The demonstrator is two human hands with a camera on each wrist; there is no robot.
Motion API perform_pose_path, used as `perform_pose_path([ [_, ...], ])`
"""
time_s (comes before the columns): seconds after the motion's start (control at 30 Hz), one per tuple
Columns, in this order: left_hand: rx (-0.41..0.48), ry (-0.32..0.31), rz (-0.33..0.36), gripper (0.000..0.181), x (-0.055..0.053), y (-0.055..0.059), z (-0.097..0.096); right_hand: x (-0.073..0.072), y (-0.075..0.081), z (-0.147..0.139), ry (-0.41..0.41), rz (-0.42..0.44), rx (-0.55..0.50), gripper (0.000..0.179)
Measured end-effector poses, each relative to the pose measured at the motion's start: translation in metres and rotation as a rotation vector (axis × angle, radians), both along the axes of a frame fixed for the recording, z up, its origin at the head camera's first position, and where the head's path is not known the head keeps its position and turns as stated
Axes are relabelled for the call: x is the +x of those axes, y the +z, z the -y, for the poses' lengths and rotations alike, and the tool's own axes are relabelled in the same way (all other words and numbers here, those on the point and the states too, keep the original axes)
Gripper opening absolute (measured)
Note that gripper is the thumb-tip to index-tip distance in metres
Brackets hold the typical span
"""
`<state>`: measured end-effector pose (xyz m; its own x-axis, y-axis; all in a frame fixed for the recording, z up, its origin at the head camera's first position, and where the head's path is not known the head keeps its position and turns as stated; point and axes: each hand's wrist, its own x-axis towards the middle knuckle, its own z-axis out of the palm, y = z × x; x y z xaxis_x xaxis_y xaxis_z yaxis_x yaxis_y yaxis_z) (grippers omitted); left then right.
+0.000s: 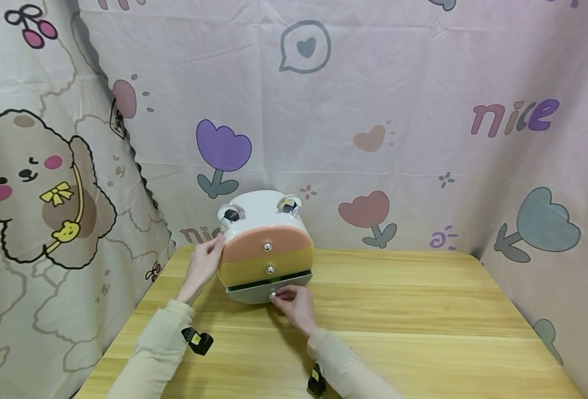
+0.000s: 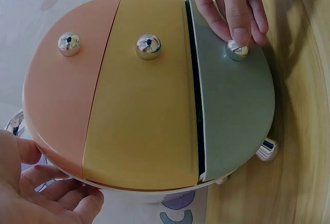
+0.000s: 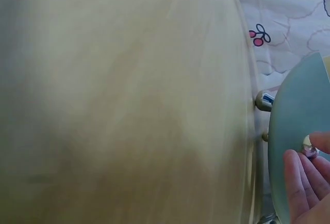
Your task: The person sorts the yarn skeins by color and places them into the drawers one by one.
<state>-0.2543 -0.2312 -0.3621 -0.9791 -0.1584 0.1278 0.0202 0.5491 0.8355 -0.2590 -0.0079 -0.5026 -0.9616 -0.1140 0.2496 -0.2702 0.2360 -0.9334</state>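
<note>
A small rounded drawer box with a white body and two shiny eye-like knobs on top stands on the table. Its front has an orange drawer, a yellow drawer and a green drawer, each with a silver knob. The green bottom drawer is pulled slightly out, leaving a dark gap along its upper edge. My right hand pinches its knob between thumb and fingers. My left hand holds the box's left side, thumb near the front edge and fingers curved along the rim.
The wooden table extends to the right of the box. A printed curtain hangs right behind it and along both sides. Black wrist cameras sit on both sleeves. Silver feet show beneath the box.
</note>
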Motion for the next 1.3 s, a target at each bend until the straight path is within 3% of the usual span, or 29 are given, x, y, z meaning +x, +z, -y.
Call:
perform_pose_path([
  [0.47,-0.001,-0.004,-0.004,0.056,0.001,-0.001,0.0,-0.009,-0.003,0.005,-0.039,-0.002,0.026,0.012],
  [0.7,-0.001,0.008,-0.014,0.055,0.002,0.0,0.0,-0.011,-0.004,0.005,-0.021,-0.102,0.023,0.01],
  [0.93,-0.004,0.01,-0.008,0.055,0.001,-0.001,0.001,-0.012,-0.002,0.007,-0.036,-0.026,0.022,0.011],
  [1.3,0.009,0.013,-0.012,0.055,0.001,-0.001,-0.001,-0.012,-0.002,0.011,-0.068,-0.034,0.021,0.011],
])
